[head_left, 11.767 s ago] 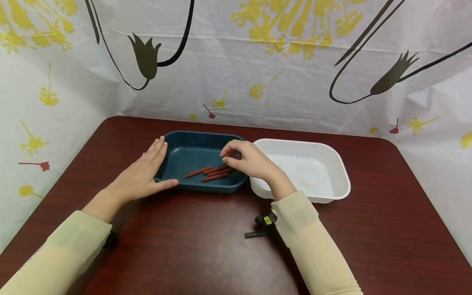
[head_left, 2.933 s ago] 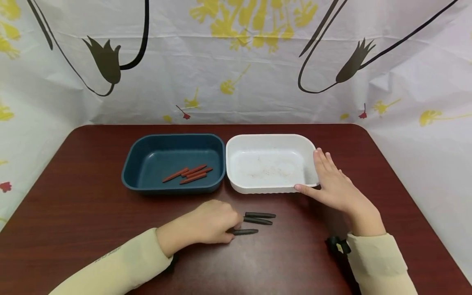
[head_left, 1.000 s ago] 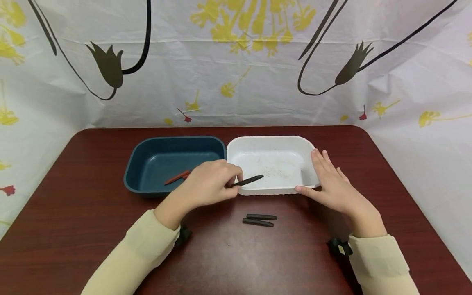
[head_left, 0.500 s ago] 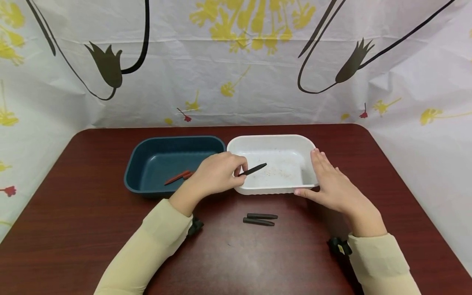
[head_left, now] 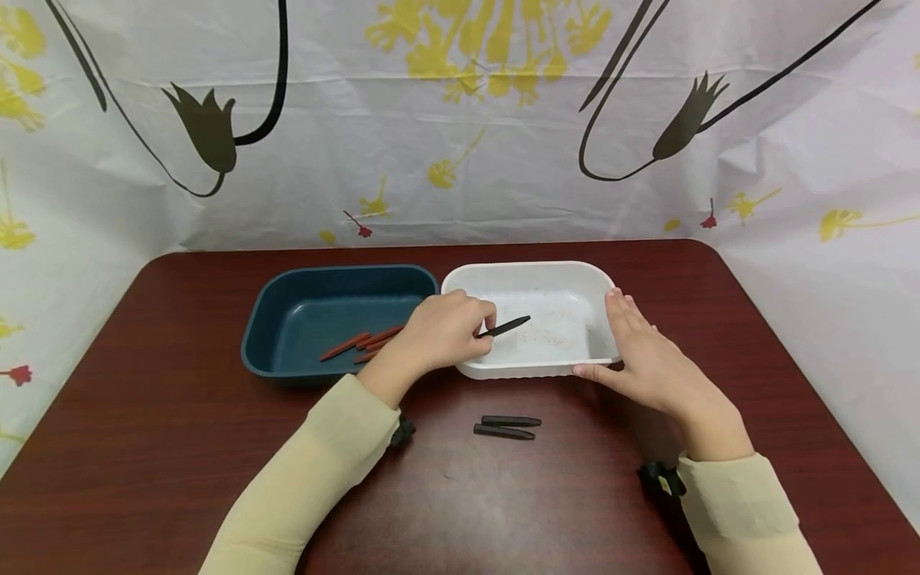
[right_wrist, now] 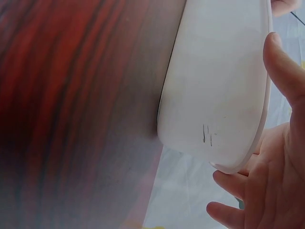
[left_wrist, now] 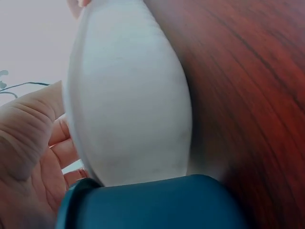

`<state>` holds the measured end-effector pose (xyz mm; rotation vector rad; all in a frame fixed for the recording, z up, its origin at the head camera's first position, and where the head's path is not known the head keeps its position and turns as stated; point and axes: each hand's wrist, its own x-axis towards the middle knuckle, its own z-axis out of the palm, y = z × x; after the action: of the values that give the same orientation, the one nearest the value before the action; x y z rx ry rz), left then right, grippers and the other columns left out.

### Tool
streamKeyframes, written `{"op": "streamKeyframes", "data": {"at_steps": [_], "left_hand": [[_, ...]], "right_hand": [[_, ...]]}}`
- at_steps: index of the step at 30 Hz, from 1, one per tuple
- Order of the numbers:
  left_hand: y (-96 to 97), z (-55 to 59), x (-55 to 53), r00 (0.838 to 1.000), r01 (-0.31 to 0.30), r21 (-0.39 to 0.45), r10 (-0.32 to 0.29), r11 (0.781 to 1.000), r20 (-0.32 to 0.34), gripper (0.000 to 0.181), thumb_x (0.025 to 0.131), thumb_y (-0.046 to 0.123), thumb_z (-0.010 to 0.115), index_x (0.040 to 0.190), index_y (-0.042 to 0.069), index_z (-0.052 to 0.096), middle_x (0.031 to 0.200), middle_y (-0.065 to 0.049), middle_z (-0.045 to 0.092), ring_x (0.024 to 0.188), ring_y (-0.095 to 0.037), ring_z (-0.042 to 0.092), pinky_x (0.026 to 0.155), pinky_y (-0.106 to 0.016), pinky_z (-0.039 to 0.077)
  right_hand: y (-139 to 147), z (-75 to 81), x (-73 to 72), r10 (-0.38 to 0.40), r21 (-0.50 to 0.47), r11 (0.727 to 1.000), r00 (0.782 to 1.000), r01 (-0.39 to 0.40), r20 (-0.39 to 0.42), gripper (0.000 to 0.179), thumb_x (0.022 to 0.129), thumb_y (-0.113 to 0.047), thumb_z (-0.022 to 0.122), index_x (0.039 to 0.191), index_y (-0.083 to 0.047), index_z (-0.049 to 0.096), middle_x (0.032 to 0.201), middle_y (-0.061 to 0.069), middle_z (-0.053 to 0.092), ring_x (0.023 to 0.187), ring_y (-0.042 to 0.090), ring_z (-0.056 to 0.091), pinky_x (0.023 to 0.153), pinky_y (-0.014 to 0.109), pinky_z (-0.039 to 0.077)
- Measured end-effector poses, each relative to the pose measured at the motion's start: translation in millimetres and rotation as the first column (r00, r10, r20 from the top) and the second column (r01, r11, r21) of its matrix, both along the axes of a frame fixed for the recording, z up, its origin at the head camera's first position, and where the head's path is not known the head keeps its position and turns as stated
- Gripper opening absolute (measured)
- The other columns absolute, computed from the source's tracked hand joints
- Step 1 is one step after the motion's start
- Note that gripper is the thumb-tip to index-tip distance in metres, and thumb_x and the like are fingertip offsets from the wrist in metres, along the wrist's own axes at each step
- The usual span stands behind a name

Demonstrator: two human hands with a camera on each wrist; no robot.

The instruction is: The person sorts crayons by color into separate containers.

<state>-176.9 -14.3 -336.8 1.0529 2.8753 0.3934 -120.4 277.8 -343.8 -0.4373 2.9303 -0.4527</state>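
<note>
My left hand [head_left: 449, 329] pinches a black crayon [head_left: 506, 326] over the left part of the white bin [head_left: 539, 370], its pointed end toward the right. In the left wrist view the thumb reaches over the rim of the bin, and the crayon is hidden behind the wall. My right hand [head_left: 657, 367] rests with straight fingers against the bin's right end, thumb at the front rim. The right wrist view has the same thumb [right_wrist: 281, 62] along the rim. Two more black crayons [head_left: 506, 427] lie side by side on the table in front of the bin.
A dark teal bin [head_left: 287, 374] stands left of the white one, with several red crayons [head_left: 345, 346] inside, partly hidden by my left hand. The table [head_left: 144, 415] is dark reddish wood. A patterned white sheet [head_left: 302, 192] hangs behind and at both sides.
My left hand has picked up one black crayon from the table and carried it up and right over the white bin. Earlier, my right hand was at the red crayons; it now rests on the white bin.
</note>
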Motion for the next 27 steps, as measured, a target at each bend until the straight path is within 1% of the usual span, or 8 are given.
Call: {"op": "streamKeyframes", "data": {"at_steps": [2,6,12,17,27], "left_hand": [[2.0,-0.3,-2.8,1.000,-0.012,-0.020,0.012,1.000,-0.003,0.009,0.090,0.026,0.067,0.095,0.020,0.072,0.069,0.007,0.059,0.072,-0.014,0.052,0.057,-0.029,0.040],[4.0,-0.8,-6.2,0.999,-0.042,-0.047,0.043,0.998,0.016,0.010,0.090,0.026,0.067,0.097,0.022,0.073,0.075,0.008,0.061,0.079,-0.015,0.049,0.063,-0.032,0.041],[3.7,-2.4,-5.6,0.997,-0.077,-0.034,0.078,0.996,0.017,0.017,0.094,0.035,0.066,0.105,0.023,0.073,0.088,0.008,0.065,0.091,-0.014,0.047,0.069,-0.033,0.040],[0.5,0.0,-2.8,0.997,-0.071,-0.016,0.072,0.997,0.019,0.021,0.095,0.036,0.066,0.110,0.023,0.073,0.102,0.007,0.070,0.097,-0.015,0.049,0.072,-0.034,0.044],[-9.0,2.1,-0.5,0.997,-0.063,0.035,0.062,0.997,0.039,0.019,0.096,0.036,0.065,0.109,0.024,0.073,0.109,0.008,0.071,0.105,-0.016,0.053,0.077,-0.036,0.050]], "right_hand": [[0.1,0.7,0.0,0.000,-0.004,1.000,1.000,0.000,0.002,0.114,0.089,-0.059,0.064,0.155,0.009,0.001,0.164,0.029,0.000,0.153,0.046,0.004,0.120,0.062,0.016],[-0.1,1.7,0.0,-0.006,-0.014,1.000,1.000,0.007,0.014,0.114,0.089,-0.058,0.065,0.155,0.008,0.000,0.164,0.029,-0.001,0.153,0.045,0.003,0.120,0.062,0.015],[-1.6,1.8,-1.0,-0.003,-0.013,1.000,1.000,0.003,0.016,0.114,0.089,-0.057,0.065,0.155,0.009,0.000,0.164,0.029,-0.002,0.153,0.045,0.003,0.120,0.062,0.015],[-2.2,2.2,-1.1,0.002,-0.004,1.000,1.000,-0.002,0.004,0.113,0.089,-0.055,0.066,0.155,0.010,0.001,0.163,0.030,-0.001,0.152,0.047,0.005,0.119,0.063,0.017],[-1.2,0.9,-1.4,0.003,-0.020,1.000,1.000,-0.003,0.010,0.113,0.089,-0.055,0.066,0.155,0.009,0.000,0.164,0.030,-0.001,0.152,0.046,0.003,0.121,0.061,0.015]]}}
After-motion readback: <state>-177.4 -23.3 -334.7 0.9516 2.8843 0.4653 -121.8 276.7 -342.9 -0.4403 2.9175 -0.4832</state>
